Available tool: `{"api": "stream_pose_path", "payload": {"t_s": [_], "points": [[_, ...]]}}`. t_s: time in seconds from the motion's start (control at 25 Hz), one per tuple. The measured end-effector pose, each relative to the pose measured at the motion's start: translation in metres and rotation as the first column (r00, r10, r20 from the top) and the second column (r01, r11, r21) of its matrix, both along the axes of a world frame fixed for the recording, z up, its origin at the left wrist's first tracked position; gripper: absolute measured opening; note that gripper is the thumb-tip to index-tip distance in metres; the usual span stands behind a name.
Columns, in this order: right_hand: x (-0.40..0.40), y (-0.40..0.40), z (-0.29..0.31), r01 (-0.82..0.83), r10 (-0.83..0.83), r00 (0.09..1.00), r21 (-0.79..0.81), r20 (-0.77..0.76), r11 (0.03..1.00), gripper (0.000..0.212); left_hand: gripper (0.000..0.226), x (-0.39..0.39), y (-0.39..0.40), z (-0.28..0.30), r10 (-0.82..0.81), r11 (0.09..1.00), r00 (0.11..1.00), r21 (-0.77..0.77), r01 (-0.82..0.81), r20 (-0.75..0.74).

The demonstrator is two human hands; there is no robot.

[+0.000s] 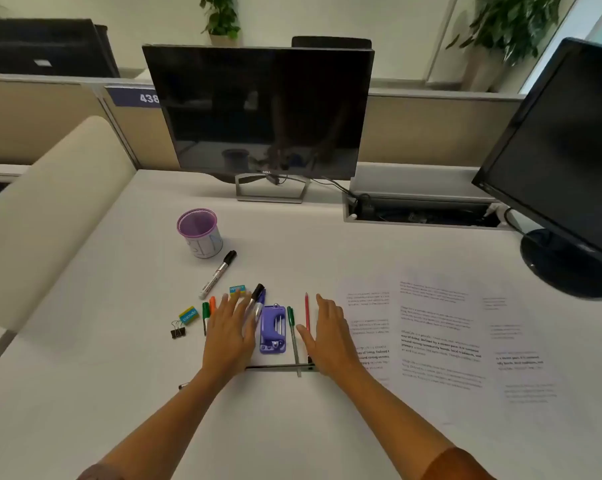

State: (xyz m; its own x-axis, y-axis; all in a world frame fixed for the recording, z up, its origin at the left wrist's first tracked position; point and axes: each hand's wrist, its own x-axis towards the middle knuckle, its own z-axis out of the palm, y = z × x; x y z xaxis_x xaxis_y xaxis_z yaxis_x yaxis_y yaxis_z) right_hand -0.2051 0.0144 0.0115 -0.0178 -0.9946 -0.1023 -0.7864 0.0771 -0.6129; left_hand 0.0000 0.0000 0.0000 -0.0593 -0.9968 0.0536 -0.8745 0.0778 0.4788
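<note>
Stationery lies scattered on a white desk (292, 427). My left hand (228, 332) is flat, fingers straight, over green and orange markers (208, 311) and beside two dark markers (256, 297). My right hand (327, 336) stands on its edge, fingers straight, next to a red pencil (307, 310) and a green pen (291, 323). Between the hands lies a purple hole punch (272, 329). A metal ruler (279, 367) runs under both wrists. Neither hand holds anything.
A purple mesh pen cup (200, 233) stands behind, a black-capped marker (218, 274) near it. Two erasers (188, 315) (237, 289) and binder clips (177, 330) lie left. Printed sheets (441, 337) cover the right side. Two monitors (258, 112) (556, 161) stand at the back.
</note>
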Motion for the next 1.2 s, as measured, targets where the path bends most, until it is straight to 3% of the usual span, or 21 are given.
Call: {"api": "stream_pose_path", "payload": {"t_s": [0.08, 0.2, 0.52, 0.64, 0.84, 1.2], "points": [[0.006, 0.002, -0.002, 0.044, -0.043, 0.998, 0.003, -0.041, 0.999, 0.068, 0.047, 0.0, -0.002, 0.0, 0.109, 0.994, 0.979, 0.001, -0.11, -0.174], [0.013, 0.007, -0.008, 0.078, -0.076, 0.997, 0.048, -0.026, 0.996, 0.061, 0.042, -0.002, -0.01, 0.001, 0.209, 0.978, 0.943, 0.061, -0.2, -0.257], [0.021, 0.005, -0.009, 0.145, -0.148, 0.989, 0.118, 0.022, 0.982, 0.046, 0.046, -0.001, -0.047, 0.01, 0.2, 0.967, 0.966, 0.19, -0.168, -0.162], [0.026, 0.007, -0.011, 0.126, -0.126, 0.992, 0.167, -0.011, 0.978, 0.047, 0.035, -0.002, -0.056, 0.012, 0.19, 0.953, 0.978, 0.254, -0.162, -0.09], [0.03, -0.001, -0.008, 0.146, -0.121, 0.984, 0.196, -0.133, 0.97, 0.03, 0.033, -0.005, -0.068, 0.015, 0.112, 0.902, 0.992, 0.413, -0.124, 0.054], [0.034, -0.012, -0.006, 0.042, 0.01, 0.985, 0.289, -0.174, 0.956, 0.029, 0.043, -0.005, -0.068, 0.015, 0.124, 0.861, 0.992, 0.5, -0.088, -0.039]]}}
